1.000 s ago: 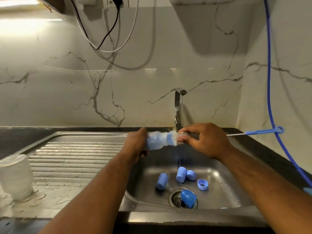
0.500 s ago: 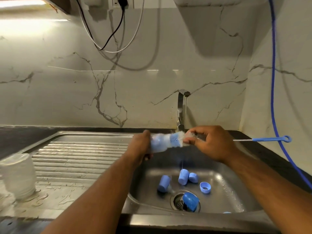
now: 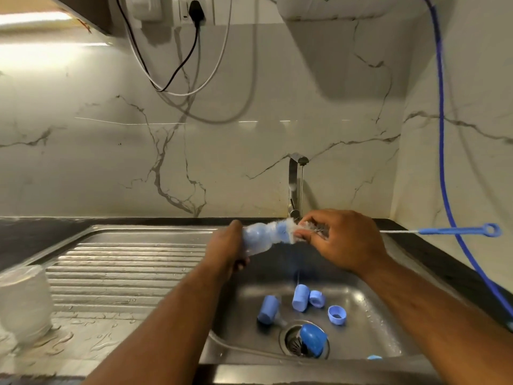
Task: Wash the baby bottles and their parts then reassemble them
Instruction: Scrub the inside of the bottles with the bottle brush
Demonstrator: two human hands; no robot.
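Evidently, the baby bottle (image 3: 258, 238) was held roughly level above the sink basin (image 3: 374, 326), just in front of the tap (image 3: 294, 184). Its base end was gripped by the left hand (image 3: 226, 247), the fingers being curled round the body. The right hand (image 3: 342, 241) was closed in a pinch on the bottle brush (image 3: 449, 231) at its bristled end, right at the bottle's mouth, where white bristles (image 3: 290, 232) were seen bunched. The blue looped handle was seen projecting well to the right, over the bench (image 3: 438, 259). How far the brush head reached inside could not be told. Scrubbing of the bottle's interior was judged to be the step in hand. To do it well, the brush would best be gripped further back along its wire, so that the head could be driven to the bottom. The bottle would best be turned in the left hand while the brush was worked in and out, with attention given to the shoulder and neck. Wet plastic was judged likely to slip, so a firm hold over the basin was advised. Several blue parts (image 3: 300, 297) were noted lying loose on the basin floor, with a domed cap (image 3: 312, 339) resting on the drain (image 3: 290, 339); none was judged reassembled. An upturned translucent container (image 3: 23, 304) was noted on the draining board (image 3: 125, 262).
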